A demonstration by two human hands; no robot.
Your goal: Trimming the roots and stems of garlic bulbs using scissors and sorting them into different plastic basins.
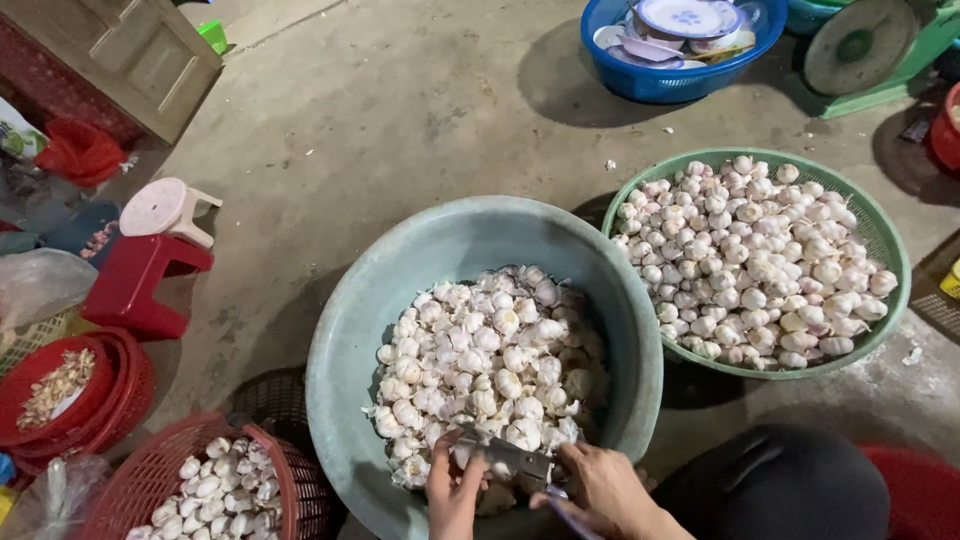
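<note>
I look straight down into a large grey-green plastic tub (400, 300), roughly half full of white garlic bulbs (490, 360) heaped toward its near side. At its near rim my left hand (455, 495) has its fingers curled around one bulb from the heap, thumb on top. My right hand (600, 490) grips the handle of a metal knife (505, 452), fingers closed around it, with the blade lying flat across toward the left hand, just over the bulbs.

To the right, touching the tub, a green mesh basket (880, 225) is piled nearly to the rim with more garlic bulbs (750, 260). At the lower left a red woven basket (150, 470) holds a smaller lot of garlic bulbs (210, 490). Further left, stacked red bowls (110, 400) carry a small pile of pale trimmings (55, 385). Across the concrete floor (400, 110), well apart, a blue basin (660, 80) contains plates and dishes. A red stool (135, 285) lies tipped beside a white one (165, 208).
</note>
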